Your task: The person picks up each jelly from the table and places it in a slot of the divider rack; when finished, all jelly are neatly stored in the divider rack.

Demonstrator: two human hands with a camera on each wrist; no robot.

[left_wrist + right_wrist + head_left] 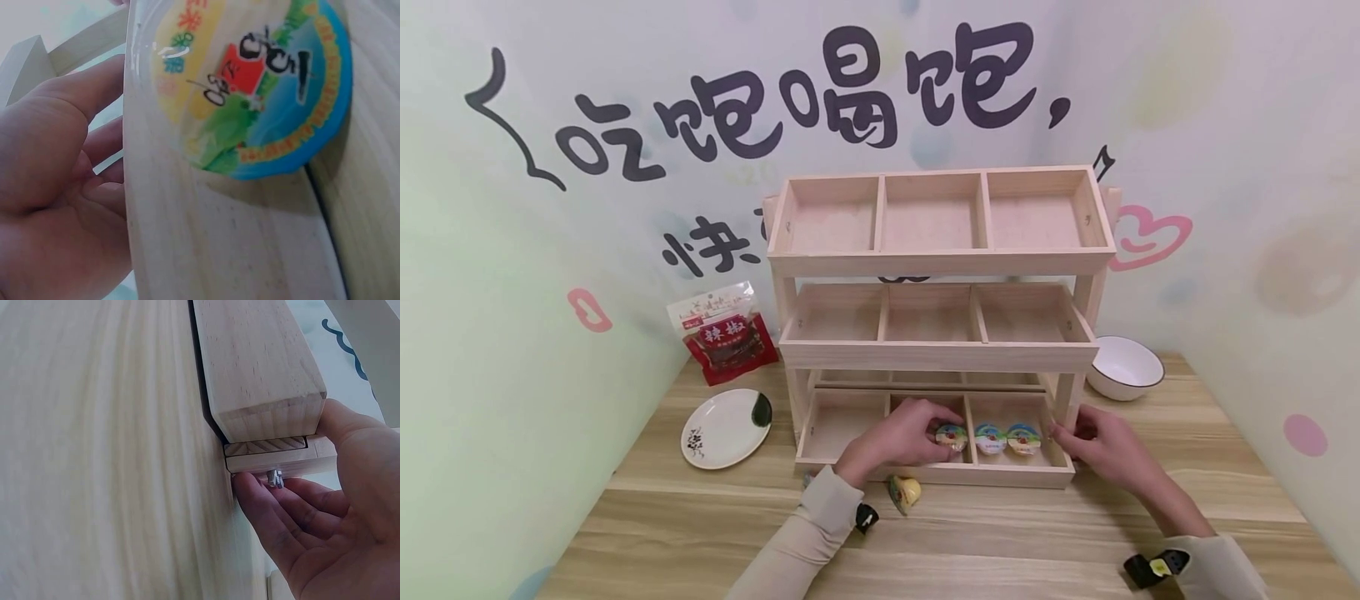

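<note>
Lidded cup nearest; left hand pinches another cup in lowest middle compartment; right hand grips shelf.

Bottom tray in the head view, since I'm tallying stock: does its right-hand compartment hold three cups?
No, just two lidded cups sit in the right-hand compartment, side by side.

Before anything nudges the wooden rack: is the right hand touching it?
Touching. The right wrist view shows it: the right hand has a fingertip against the wooden rack, near a metal fastener.
</note>
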